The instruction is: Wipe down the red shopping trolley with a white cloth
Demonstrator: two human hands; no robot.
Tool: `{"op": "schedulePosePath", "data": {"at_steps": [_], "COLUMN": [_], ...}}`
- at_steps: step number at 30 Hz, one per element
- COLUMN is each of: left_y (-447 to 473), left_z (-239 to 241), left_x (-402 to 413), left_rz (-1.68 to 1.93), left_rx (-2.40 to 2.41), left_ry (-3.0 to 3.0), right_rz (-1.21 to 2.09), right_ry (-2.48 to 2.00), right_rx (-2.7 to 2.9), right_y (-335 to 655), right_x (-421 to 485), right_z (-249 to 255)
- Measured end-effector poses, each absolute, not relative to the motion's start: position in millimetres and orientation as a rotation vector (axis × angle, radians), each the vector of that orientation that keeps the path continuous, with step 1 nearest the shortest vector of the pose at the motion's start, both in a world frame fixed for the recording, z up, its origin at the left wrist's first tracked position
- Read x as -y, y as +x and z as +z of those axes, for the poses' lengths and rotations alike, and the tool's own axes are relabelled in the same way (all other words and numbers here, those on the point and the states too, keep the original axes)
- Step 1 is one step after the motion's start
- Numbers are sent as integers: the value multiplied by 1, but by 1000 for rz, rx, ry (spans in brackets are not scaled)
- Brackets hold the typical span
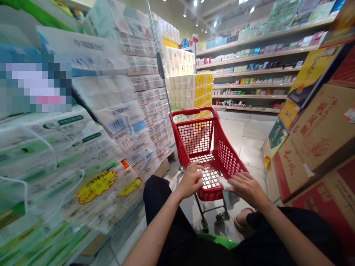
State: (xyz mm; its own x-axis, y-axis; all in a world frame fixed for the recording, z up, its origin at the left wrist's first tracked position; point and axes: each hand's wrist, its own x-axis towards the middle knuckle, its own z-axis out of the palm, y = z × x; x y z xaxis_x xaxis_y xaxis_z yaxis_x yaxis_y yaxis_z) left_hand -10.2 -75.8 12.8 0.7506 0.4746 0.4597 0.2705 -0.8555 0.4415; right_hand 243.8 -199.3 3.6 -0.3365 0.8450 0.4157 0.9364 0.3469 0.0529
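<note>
A small red shopping cart (222, 147) stands in the aisle in front of me, its basket holding nothing I can see. My left hand (190, 180) curls its fingers over the near rim of the cart. My right hand (248, 187) lies with fingers stretched out over a white cloth or tissue (224, 183) at the cart's near right corner. My legs in black trousers show below.
Stacked packs of tissue paper (83, 147) fill the left side, with a metal pole (159, 59) rising beside them. Cardboard boxes (318, 147) line the right. Shelves of goods (249, 74) stand at the far end over a tiled floor (249, 136).
</note>
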Motion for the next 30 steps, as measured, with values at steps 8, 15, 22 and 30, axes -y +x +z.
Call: {"op": "schedulePosePath", "data": {"at_steps": [8, 15, 22, 30], "left_y": [-17, -26, 4, -14], "left_z": [18, 22, 3, -7], "left_x": [61, 57, 123, 123], "left_rz": [769, 799, 840, 875], "left_rx": [-546, -749, -845, -865], "left_ry": [2619, 2756, 2727, 2620], "right_rz": [-421, -451, -457, -347], "right_ry": [-1625, -1729, -1790, -1524], "right_rx": [2148, 2056, 2051, 2241], "right_y": [254, 211, 171, 183], "right_x": [201, 202, 195, 196], "right_z": [-16, -10, -2, 3]}}
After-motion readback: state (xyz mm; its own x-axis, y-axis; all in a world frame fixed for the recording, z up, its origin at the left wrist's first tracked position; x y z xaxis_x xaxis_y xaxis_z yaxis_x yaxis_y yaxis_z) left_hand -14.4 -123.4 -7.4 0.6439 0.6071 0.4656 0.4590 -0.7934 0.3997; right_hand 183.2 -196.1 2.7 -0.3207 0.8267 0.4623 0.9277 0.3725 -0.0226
